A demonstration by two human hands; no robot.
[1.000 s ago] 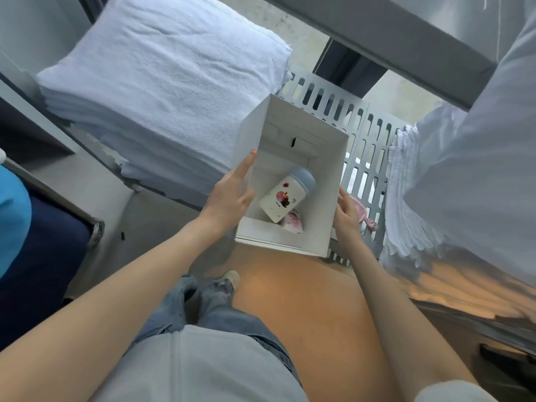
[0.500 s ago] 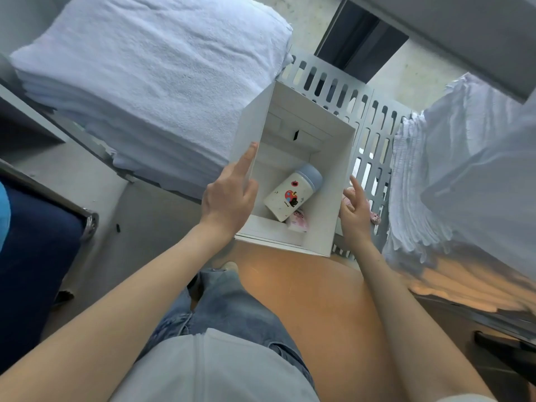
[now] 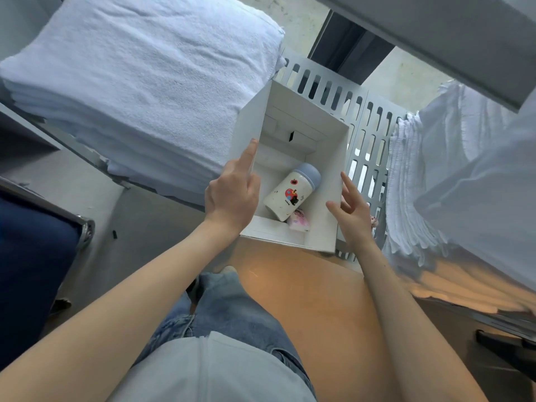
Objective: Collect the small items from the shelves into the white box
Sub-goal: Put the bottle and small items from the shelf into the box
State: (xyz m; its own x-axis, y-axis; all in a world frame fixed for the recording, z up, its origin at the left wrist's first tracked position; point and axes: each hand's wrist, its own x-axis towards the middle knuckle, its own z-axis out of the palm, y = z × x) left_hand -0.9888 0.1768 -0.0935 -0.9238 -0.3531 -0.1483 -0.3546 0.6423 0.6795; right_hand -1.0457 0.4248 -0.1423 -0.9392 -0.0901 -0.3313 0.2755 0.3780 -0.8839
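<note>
The open white box (image 3: pixel 307 111) stands on the slotted grey shelf between two piles of linen. Inside it lies a cream bottle (image 3: pixel 290 192) with a blue cap and a red picture, and next to its base a small pink item (image 3: pixel 299 223). My left hand (image 3: pixel 232 195) grips the box's left wall, index finger stretched along the rim. My right hand (image 3: pixel 351 211) hovers at the right wall with fingers spread, holding nothing. Just behind that hand a small pink thing (image 3: pixel 374 221) peeks out on the shelf, mostly hidden.
A thick stack of white towels (image 3: pixel 145 82) fills the shelf to the left. Folded white linen (image 3: pixel 412 184) crowds the right. The slotted grey panel (image 3: pixel 368 134) runs behind the box, a metal beam (image 3: pixel 435 33) overhead. Orange floor (image 3: pixel 304 300) lies below.
My right hand has let go of the box's right wall and spread its fingers. My left hand stays on the left wall. The bottle and pink item lie as before.
</note>
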